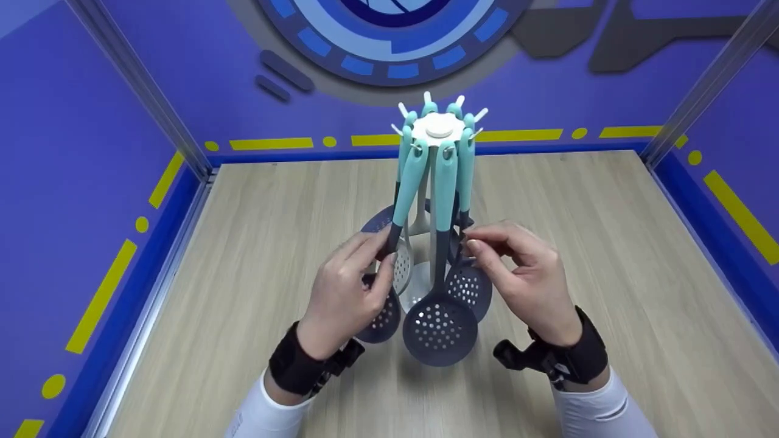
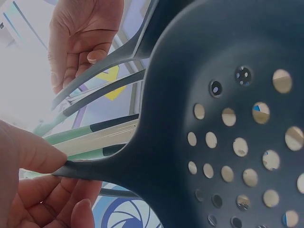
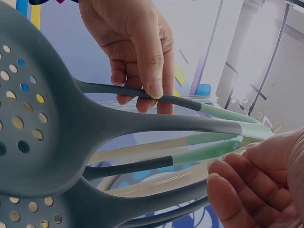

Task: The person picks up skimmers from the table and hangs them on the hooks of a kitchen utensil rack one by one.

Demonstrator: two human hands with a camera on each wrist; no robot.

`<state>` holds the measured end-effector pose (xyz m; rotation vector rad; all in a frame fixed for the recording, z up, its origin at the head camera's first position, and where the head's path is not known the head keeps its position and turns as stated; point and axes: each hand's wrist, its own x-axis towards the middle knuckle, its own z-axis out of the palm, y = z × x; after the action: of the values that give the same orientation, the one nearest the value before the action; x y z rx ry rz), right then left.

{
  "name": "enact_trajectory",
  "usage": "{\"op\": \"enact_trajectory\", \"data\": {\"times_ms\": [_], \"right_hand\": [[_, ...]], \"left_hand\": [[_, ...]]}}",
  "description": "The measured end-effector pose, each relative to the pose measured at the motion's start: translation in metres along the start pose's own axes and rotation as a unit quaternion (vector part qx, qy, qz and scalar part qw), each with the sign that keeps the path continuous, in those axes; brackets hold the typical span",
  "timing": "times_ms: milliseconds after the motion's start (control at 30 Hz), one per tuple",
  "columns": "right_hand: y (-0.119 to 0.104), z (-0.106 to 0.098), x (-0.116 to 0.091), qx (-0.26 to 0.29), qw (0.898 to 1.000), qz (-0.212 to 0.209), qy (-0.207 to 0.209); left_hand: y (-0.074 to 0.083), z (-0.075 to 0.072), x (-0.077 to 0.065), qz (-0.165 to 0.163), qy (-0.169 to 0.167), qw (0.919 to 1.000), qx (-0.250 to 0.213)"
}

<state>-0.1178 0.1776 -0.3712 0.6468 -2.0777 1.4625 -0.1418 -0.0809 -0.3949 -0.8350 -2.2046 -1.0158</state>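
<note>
A white utensil stand [image 1: 438,126] carries several kitchen utensils hung by turquoise handles with dark necks. My left hand [image 1: 350,286] pinches the neck of the left skimmer [image 2: 237,156], thumb on one side and fingers on the other. My right hand [image 1: 526,274] has its thumb and index fingertips together at the thin neck of the right skimmer [image 1: 468,286]; the contact is partly hidden in the right wrist view, where the hand [image 3: 256,180] shows curled fingers. Between the hands, a front skimmer [image 1: 440,331] hangs with its round perforated head toward me.
The stand is on a wood-grain table [image 1: 274,243]. Blue panels [image 1: 91,201] with yellow marks enclose its back and sides, with metal rails [image 1: 152,103] at the corners. More utensils hang behind the front ones, partly covered.
</note>
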Motion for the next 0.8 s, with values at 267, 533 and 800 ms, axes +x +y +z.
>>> {"op": "enact_trajectory", "data": {"times_ms": [267, 533, 800], "right_hand": [[0.0033, -0.0027, 0.0008, -0.038, 0.999, -0.009, -0.032], [0.0047, -0.0057, -0.0008, -0.08, 0.99, 0.033, -0.11], [0.009, -0.0029, -0.0036, -0.095, 0.978, 0.017, -0.186]], "left_hand": [[0.0002, 0.0024, -0.0013, -0.009, 0.001, 0.9999, -0.007], [0.0008, 0.0028, -0.0019, -0.007, 0.004, 0.9999, -0.01], [0.002, 0.0022, -0.0031, -0.005, 0.005, 0.9998, -0.016]]}}
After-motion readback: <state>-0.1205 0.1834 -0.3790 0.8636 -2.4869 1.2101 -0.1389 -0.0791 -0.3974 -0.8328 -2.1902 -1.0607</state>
